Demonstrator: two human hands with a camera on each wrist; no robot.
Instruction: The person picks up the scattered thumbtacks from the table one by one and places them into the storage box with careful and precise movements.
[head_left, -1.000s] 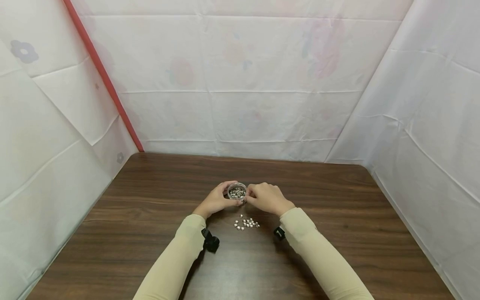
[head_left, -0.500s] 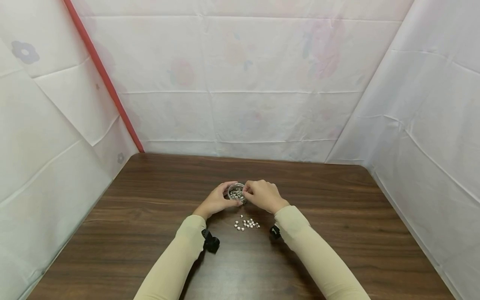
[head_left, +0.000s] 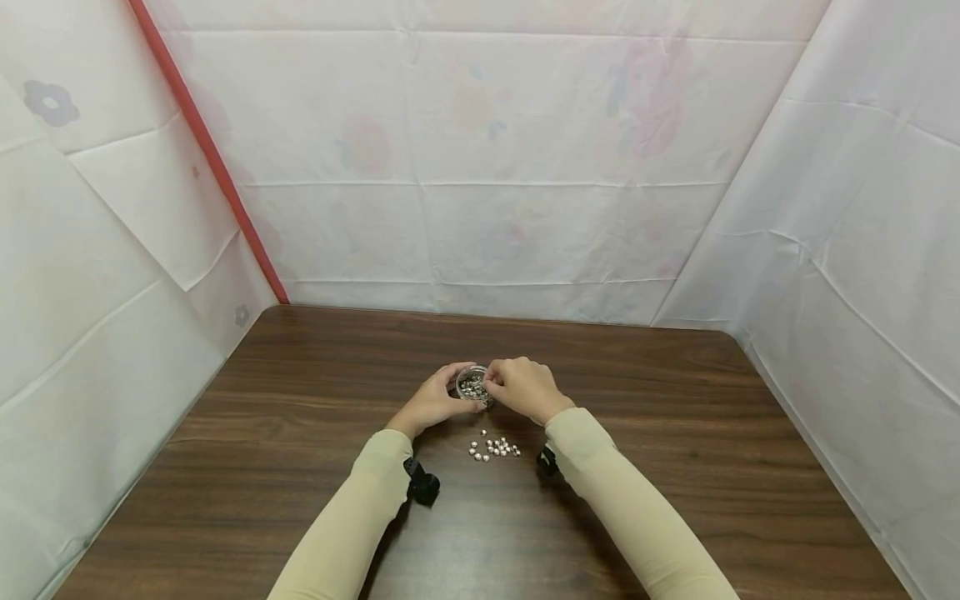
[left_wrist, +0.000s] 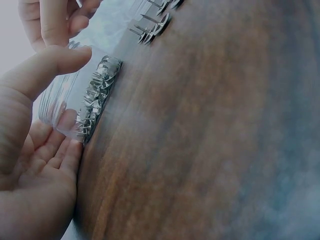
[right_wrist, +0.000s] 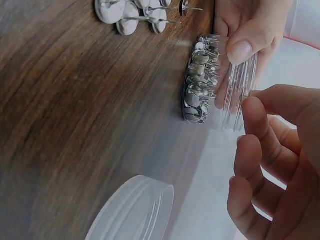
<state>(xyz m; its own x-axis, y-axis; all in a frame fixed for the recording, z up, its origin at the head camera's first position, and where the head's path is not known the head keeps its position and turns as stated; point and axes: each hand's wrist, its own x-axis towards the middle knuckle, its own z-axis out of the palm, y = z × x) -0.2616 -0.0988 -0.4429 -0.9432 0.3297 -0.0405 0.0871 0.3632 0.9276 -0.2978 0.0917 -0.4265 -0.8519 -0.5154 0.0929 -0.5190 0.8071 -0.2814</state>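
Note:
My left hand (head_left: 435, 402) holds a clear plastic jar (left_wrist: 60, 95) upright on the table, thumb on the near side and fingers behind. Silver thumbtacks (right_wrist: 199, 82) lie in a layer on the jar's bottom. My right hand (head_left: 528, 388) is at the jar's open mouth from the right, thumb and index finger together right at the threaded rim and the other fingers curled. I cannot tell whether a tack is between those fingertips. On the table nearer to me lies a loose group of thumbtacks (head_left: 497, 447), several with points sticking up.
A clear round lid (right_wrist: 132, 210) rests on the table, seen in the right wrist view. The brown wooden table (head_left: 300, 467) is enclosed by white cloth walls (head_left: 480, 167) at the back and both sides. Dark wrist cameras (head_left: 424, 487) hang by both forearms.
My right hand has moved left and a little up, from beside the jar's right edge to its mouth. My left hand, the jar and the loose thumbtacks have stayed in place.

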